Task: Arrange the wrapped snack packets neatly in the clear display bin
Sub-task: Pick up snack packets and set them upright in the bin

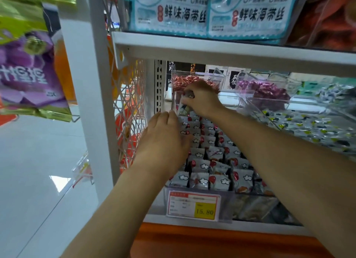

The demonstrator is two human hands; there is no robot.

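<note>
A clear display bin point(227, 195) on the lower shelf holds several rows of white snack packets point(212, 159) with red and cloud prints, standing upright. My right hand point(202, 99) reaches to the bin's far end and pinches one snack packet point(184, 108) that hangs down above the back rows. My left hand point(165, 140) lies flat with straight fingers along the bin's left side, its fingertips touching the packets at the left rear.
A price tag point(192, 205) reading 15.80 is fixed to the bin's front. Behind stand clear bins of pink candies point(181, 80) and purple candies point(269, 92); another bin of green-printed packets point(308, 130) lies to the right. A shelf board point(212, 48) hangs close overhead.
</note>
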